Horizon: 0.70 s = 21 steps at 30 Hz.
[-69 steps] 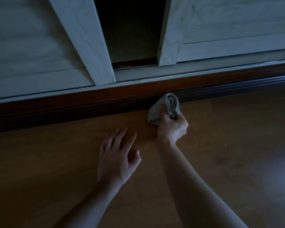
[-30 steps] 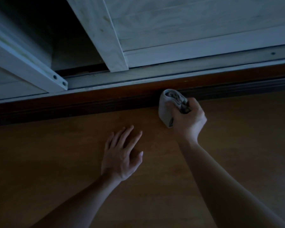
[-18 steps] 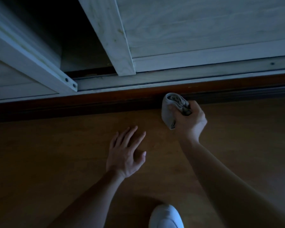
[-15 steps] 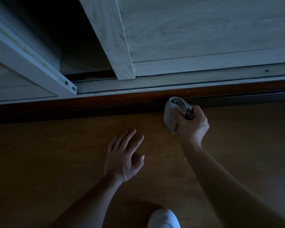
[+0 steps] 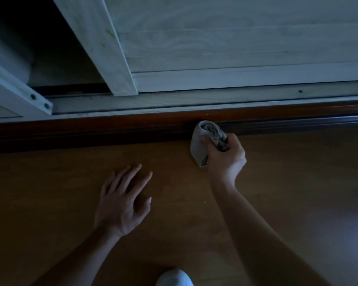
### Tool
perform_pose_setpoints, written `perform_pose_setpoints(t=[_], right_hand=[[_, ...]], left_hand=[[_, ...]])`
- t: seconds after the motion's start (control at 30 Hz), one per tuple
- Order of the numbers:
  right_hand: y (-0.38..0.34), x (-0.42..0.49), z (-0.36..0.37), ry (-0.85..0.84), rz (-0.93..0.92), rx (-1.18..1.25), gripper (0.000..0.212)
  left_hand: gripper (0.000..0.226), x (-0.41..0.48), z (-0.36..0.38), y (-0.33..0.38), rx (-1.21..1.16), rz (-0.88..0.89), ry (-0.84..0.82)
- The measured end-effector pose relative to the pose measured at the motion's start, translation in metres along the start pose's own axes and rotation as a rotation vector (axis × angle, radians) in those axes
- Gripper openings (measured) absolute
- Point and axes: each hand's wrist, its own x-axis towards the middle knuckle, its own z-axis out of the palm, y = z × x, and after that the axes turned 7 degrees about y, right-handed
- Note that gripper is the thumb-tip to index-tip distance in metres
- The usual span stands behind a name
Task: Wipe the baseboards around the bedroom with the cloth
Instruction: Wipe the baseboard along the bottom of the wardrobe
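Right hand's (image 5: 225, 159) cloth (image 5: 198, 146) slid right along baseboard (image 5: 91, 131).

The right hand (image 5: 225, 159) is a fist, fingers and thumb curled round a bunched cloth (image 5: 198, 145), its bare forearm reaching in from the lower right. The left hand (image 5: 122, 203) lies palm down, fingers straight and spread, its forearm entering from the lower left.

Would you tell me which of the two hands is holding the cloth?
The right hand, which grips the bunched cloth against the baseboard; the left hand rests open on the floor, holding nothing.
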Motion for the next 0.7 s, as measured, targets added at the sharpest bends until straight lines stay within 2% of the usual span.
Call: perform_pose_setpoints(t=[0.27, 0.5, 0.7], right_hand=[[0.001, -0.012, 0.021, -0.086, -0.072, 0.029, 0.028], [0.010, 0.021, -0.015, -0.035, -0.074, -0.012, 0.026], [0.018, 0.051, -0.047, 0.026, -0.050, -0.046, 0.023]], left_hand=[[0.063, 0.000, -0.002, 0.004, -0.008, -0.007, -0.003], [0.064, 0.000, -0.002, 0.005, -0.047, -0.028, -0.023], [0.064, 0.004, -0.001, 0.024, -0.064, -0.129, 0.002]])
